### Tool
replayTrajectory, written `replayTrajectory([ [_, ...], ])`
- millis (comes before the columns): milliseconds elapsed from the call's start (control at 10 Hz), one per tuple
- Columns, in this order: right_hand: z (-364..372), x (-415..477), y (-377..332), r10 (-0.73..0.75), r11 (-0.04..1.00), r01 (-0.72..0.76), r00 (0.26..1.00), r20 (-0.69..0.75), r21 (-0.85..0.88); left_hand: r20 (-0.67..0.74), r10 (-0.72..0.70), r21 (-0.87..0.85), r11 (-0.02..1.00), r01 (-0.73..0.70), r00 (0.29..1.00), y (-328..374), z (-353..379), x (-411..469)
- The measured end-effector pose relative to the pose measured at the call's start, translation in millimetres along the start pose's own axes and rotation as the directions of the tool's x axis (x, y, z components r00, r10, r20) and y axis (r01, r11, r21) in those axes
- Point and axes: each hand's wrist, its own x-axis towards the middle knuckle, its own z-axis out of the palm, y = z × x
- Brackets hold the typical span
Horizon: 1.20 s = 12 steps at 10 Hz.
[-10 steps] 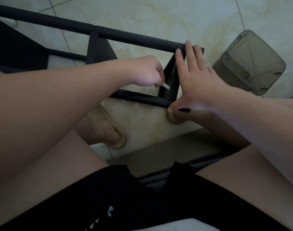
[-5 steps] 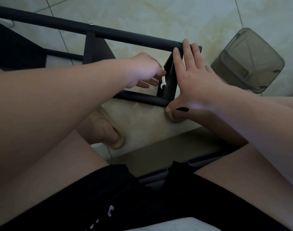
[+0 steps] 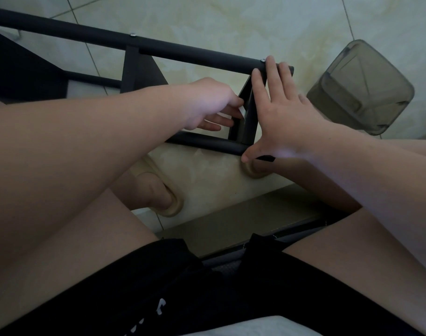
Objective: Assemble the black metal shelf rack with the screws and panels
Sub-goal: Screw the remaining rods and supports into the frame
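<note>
The black metal shelf rack (image 3: 187, 54) lies on its side on the tiled floor, two round tubes joined by flat black panels. My right hand (image 3: 282, 112) lies spread over the end panel (image 3: 249, 122), fingers straight up to the upper tube and thumb down on the lower tube (image 3: 207, 143). My left hand (image 3: 214, 103) pinches a small silvery tool (image 3: 242, 112) against the panel's inner face. A screw head (image 3: 262, 60) shows on the upper tube by my right fingertips, another screw head (image 3: 133, 34) farther left.
A smoky translucent plastic container (image 3: 359, 86) lies on the floor to the right of the rack. My feet in pale slippers (image 3: 168, 202) sit below the lower tube. A second black panel (image 3: 136, 66) stands farther left in the rack.
My left hand has turned the small tool at the panel, its fingers opening lower and then closing in again. My right hand has stayed spread on the panel.
</note>
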Motion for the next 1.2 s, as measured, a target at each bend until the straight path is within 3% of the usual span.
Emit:
replayTrajectory([
  [1200, 1.7, -0.5, 0.7, -0.004, 1.000, 0.004, 1.000, -0.001, -0.011, 0.106, 0.054, 0.197, 0.978, -0.074, 0.993, 0.0, -4.6, -0.7],
])
